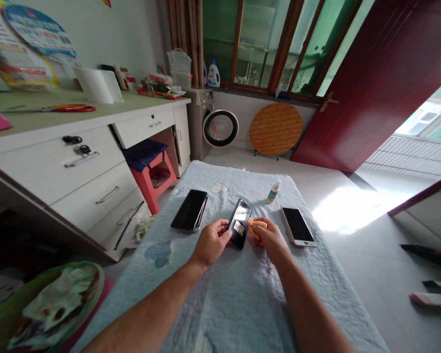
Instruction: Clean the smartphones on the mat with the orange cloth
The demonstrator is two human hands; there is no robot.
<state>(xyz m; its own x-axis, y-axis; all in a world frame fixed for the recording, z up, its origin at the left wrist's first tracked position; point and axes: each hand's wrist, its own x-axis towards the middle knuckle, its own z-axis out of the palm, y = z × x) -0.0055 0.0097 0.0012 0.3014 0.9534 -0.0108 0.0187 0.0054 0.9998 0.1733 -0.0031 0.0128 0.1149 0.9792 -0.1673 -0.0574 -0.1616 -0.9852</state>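
Observation:
My left hand (211,241) grips a black phone (239,221) by its left edge, tilted above a pale blue cloth-covered table (242,299). My right hand (270,237) is closed on a small orange cloth (256,226), which it holds against the phone's right side. Left of my hands a stack of two dark phones (189,210) lies flat on the cloth. A white phone with a dark screen (298,225) lies to the right. A small spray bottle (274,191) stands behind, between the held phone and the white one.
A white desk with drawers (77,162) runs along the left, a red stool (152,179) tucked under it. A bin with a green liner (47,306) sits at bottom left. Beyond the table are a washing machine (209,122), a folded round wooden table (275,128) and a red door (375,83).

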